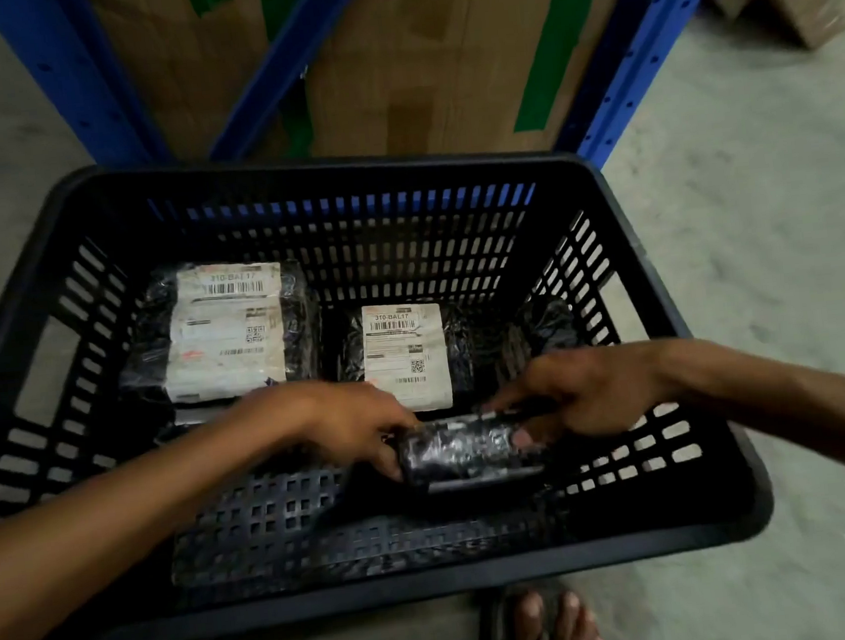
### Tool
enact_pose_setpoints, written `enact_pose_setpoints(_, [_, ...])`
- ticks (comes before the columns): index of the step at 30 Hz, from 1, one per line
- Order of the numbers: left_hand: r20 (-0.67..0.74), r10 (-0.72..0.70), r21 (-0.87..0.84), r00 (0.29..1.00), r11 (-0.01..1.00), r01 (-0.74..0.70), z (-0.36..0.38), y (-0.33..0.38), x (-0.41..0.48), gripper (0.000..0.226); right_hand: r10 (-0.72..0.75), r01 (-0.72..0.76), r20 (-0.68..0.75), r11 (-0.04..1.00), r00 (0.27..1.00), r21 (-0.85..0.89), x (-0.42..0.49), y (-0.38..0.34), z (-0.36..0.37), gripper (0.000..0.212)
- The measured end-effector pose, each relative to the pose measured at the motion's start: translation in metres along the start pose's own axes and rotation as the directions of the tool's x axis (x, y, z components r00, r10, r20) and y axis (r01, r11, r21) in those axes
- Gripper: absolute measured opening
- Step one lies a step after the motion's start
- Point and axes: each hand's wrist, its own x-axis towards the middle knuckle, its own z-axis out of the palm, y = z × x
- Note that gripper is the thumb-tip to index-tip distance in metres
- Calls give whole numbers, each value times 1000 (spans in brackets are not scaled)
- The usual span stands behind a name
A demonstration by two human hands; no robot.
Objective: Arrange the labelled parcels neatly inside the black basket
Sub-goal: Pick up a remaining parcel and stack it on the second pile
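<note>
Left hand and right hand pinch ends of small black-wrapped parcel over black basket floor. Looks light, soft; film glossy, likely slippery. Grip both ends.

The black basket is moulded plastic with a dull sheen and slotted walls. The parcel at the far left corner and the one beside it wear glossy, crinkled black film under matt white paper labels. The cardboard boxes look rough and brown, with smooth green tape. The blue rack is painted metal; the floor is rough concrete.
</note>
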Motion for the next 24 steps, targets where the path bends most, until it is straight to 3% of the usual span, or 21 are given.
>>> enact_pose_setpoints(3, [-121,68,-357,990,928,-107,-12,-29,-16,33,6,27,-115,960,993,279,-13,9,-33,35])
enact_pose_setpoints(5, [-299,48,-544,953,812,-211,-14,-42,-25,44,63,76,-237,841,969,536,-19,12,-53,40])
enact_pose_setpoints(6, [-387,15,-649,922,705,-284,-16,-44,-28,52,118,107,-290,749,950,654,-19,15,-62,38])
enact_pose_setpoints(8, [-470,-73,-822,880,398,-407,-20,-42,-29,57,299,114,-313,533,901,839,-10,22,-76,35])
enact_pose_setpoints(9, [-477,-131,-861,869,270,-431,-21,-37,-28,58,396,75,-260,424,880,902,-3,23,-80,37])
enact_pose_setpoints(10, [-479,-186,-873,858,205,-443,-21,-33,-25,60,462,30,-191,333,866,943,5,23,-81,40])
enact_pose_setpoints(12, [-521,-300,-846,799,303,-438,-20,-24,-17,61,515,18,-113,186,850,982,19,23,-82,43])
enact_pose_setpoints(14, [-540,-421,-831,729,401,-385,-19,-16,-9,51,516,88,-139,123,845,989,31,22,-80,45])
enact_pose_setpoints(15, [-517,-470,-848,715,397,-352,-18,-15,-3,47,511,131,-194,158,837,979,39,21,-77,43])
enact_pose_setpoints(18, [-441,-584,-887,682,398,-233,-19,-14,19,63,550,155,-322,329,770,931,67,19,-61,33])
enact_pose_setpoints(21, [-463,-625,-869,628,461,-182,-30,-17,37,83,609,187,-322,277,724,943,90,26,-49,25])
enact_pose_setpoints(24, [-482,-639,-805,600,593,-15,-31,-30,49,70,618,179,-339,307,709,935,110,26,-31,42])
